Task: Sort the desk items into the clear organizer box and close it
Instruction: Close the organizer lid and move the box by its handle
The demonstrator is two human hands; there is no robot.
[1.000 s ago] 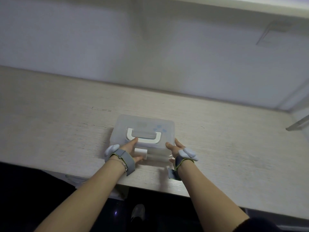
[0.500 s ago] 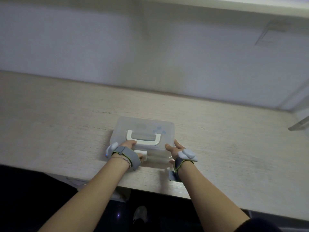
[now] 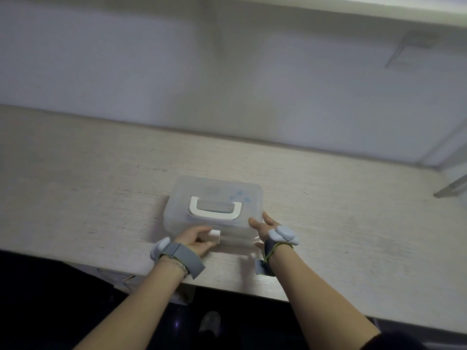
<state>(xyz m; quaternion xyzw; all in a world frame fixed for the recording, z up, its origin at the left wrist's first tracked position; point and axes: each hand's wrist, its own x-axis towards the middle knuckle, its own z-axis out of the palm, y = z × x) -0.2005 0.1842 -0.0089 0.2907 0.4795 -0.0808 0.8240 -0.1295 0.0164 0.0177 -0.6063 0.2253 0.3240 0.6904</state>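
The clear organizer box [image 3: 214, 193] lies flat on the pale wooden desk [image 3: 75, 188], its lid down and a white handle [image 3: 214, 208] folded on top. Faint blue shapes show through the lid at the right. My left hand [image 3: 197, 239] is at the box's near side, fingers curled around the white front latch [image 3: 214, 235]. My right hand [image 3: 262, 227] holds the near right corner, thumb on the lid and fingers down the side. Both wrists wear grey straps with white sensors.
A grey wall rises behind the desk, with a shelf overhead. A metal bar [image 3: 452, 188] juts in at the far right. The desk's near edge runs just below my wrists, with dark floor and a shoe [image 3: 209, 324] beneath.
My left hand slid from the lid by the handle down to the front latch and curled around it. My right hand stayed at the right corner. The box has not moved.
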